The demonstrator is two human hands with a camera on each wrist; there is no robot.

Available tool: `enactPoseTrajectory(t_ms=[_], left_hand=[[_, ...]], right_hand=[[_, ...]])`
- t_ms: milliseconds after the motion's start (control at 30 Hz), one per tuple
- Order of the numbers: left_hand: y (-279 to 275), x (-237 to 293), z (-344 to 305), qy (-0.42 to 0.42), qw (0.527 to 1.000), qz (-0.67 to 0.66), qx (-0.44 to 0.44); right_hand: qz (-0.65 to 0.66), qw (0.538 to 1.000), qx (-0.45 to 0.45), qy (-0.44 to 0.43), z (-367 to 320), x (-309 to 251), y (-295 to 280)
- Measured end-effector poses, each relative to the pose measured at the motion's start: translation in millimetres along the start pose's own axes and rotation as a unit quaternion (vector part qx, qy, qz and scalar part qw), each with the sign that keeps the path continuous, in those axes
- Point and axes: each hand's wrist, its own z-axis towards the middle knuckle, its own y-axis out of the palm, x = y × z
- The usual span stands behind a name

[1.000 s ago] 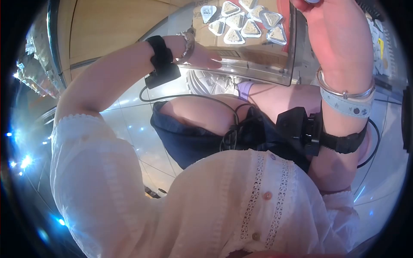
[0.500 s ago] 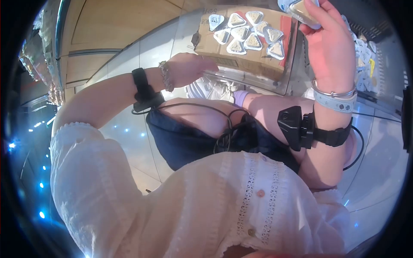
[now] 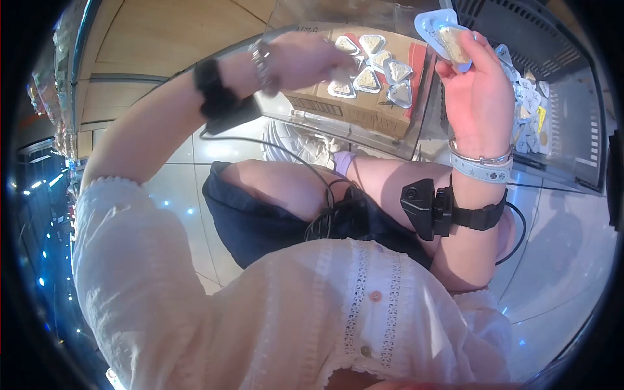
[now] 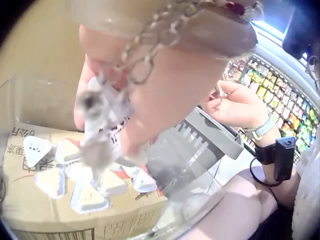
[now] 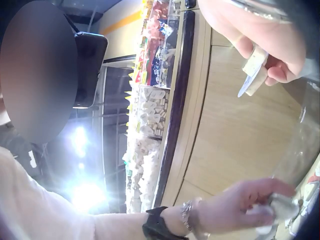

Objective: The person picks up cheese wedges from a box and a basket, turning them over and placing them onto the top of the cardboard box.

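My right hand [image 3: 481, 97] is raised beside the cardboard box and pinches triangular snack packs [image 3: 453, 47]. Tan contents show through one side and a pale lid on the other; in the right wrist view, two packs [image 5: 256, 70] stand back to back between the fingers. Over the left part of the box, my left hand [image 3: 305, 62] reaches down. In the left wrist view its fingers grip another white triangular pack [image 4: 102, 117], partly covered by a blurred bracelet charm. Several more packs [image 3: 367, 79] lie on the cardboard box [image 3: 383, 123] below.
A clear plastic bin [image 3: 416, 140] surrounds the box. To the right stands a grey slotted crate [image 3: 588, 130] with many packs [image 3: 530, 107] inside. My knees and a white shoe [image 3: 299, 140] are close in front. Wooden panels [image 3: 175, 49] stand at the left.
My left hand has moved from the bin's near edge up over the packs and taken hold of one. My right hand, with its packs, has come lower and further into view.
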Motion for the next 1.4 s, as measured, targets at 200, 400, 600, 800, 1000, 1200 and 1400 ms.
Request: enactPoseTrajectory(t_ms=[200,400,600,800,1000,1200,1400], left_hand=[[4,-8,62,-0.025,0.991,0.027,0.125],[24,-14,81,-0.05,0.997,0.023,0.046],[23,-47,72,-0.048,0.998,-0.034,0.037],[46,-97,64,-0.171,0.983,0.049,0.049],[51,-117,70,-0.229,0.972,0.018,0.046],[28,-123,42,-0.241,0.846,-0.466,0.097],[8,-64,16,-0.192,0.751,-0.607,0.178]], right_hand=[[0.007,0.999,0.028,-0.022,0,-1,-1],[0.002,0.999,-0.005,-0.032,0,1,0],[0.0,0.999,-0.018,-0.033,2,2,-2],[-0.009,1.0,0.01,-0.022,0,2,3],[-0.01,0.999,0.039,0.001,-1,-1,4],[-0.003,0.999,0.043,0.0,0,1,5],[-0.012,0.999,0.034,-0.041,0,3,2]])
